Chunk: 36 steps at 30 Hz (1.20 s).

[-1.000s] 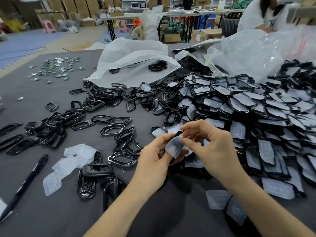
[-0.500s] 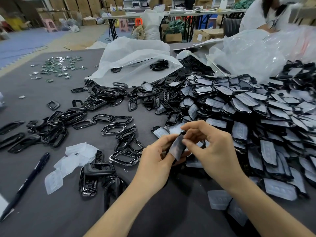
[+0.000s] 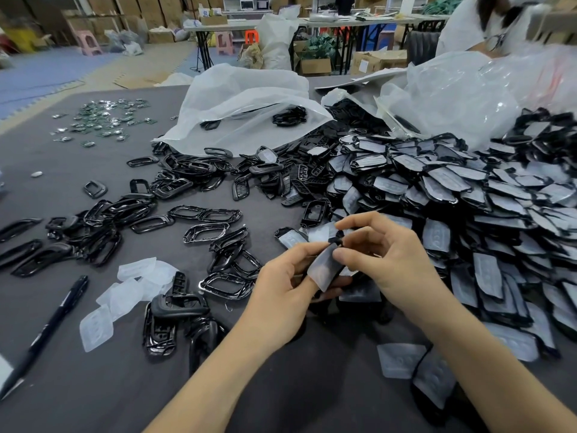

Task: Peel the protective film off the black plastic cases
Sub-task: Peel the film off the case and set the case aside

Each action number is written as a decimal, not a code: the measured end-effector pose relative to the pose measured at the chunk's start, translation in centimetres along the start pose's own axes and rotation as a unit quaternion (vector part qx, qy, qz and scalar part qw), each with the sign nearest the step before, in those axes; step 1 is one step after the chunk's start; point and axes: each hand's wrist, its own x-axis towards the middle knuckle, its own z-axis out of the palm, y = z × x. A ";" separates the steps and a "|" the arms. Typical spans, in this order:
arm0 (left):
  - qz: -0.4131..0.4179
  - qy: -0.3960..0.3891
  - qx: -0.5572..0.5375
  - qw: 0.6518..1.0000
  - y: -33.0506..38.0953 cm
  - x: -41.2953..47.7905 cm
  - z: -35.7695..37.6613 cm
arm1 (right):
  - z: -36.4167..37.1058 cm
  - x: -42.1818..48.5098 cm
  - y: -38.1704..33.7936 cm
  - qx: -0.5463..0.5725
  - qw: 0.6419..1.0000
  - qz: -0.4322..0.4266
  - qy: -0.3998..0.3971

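While the thumb and forefinger of the right hand [image 3: 393, 260] pinched the upper end of a black case [image 3: 337, 241], the left hand [image 3: 281, 292] gripped the same case from below, thumb along its near edge and the other fingers curled behind it. The case stood tilted between the two hands, above the grey table cover [image 3: 93, 385]. Its pale protective film [image 3: 324, 268] covered the face turned toward the camera; whether a corner had lifted could not be told.

Just beyond the hands, to the right, a large heap of film-covered cases [image 3: 468, 198] spread across the table. Two more filmed cases [image 3: 402, 360] lay beside the right forearm. To the left of the left hand sat a cluster of bare black frames [image 3: 193, 220], and near them a few loose peeled films [image 3: 137, 282]. A black pen [image 3: 46, 332] lay further left. At the back were a white plastic bag [image 3: 243, 110], a clear bag [image 3: 468, 89] and a scatter of small metal parts [image 3: 103, 120].
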 end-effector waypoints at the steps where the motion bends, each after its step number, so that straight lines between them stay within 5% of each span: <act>1: -0.002 -0.005 -0.001 1.000 0.1 0.0 -0.1 | -0.1 0.0 0.1 0.009 1.000 0.011 -0.007; 16: -0.043 -0.027 -0.085 0.995 0.8 0.2 -0.8 | -1.0 0.3 0.1 0.022 0.997 0.047 -0.054; 36: -0.044 0.011 -0.018 0.999 0.7 0.0 -0.3 | -0.5 -0.1 -0.4 0.024 0.993 0.071 -0.087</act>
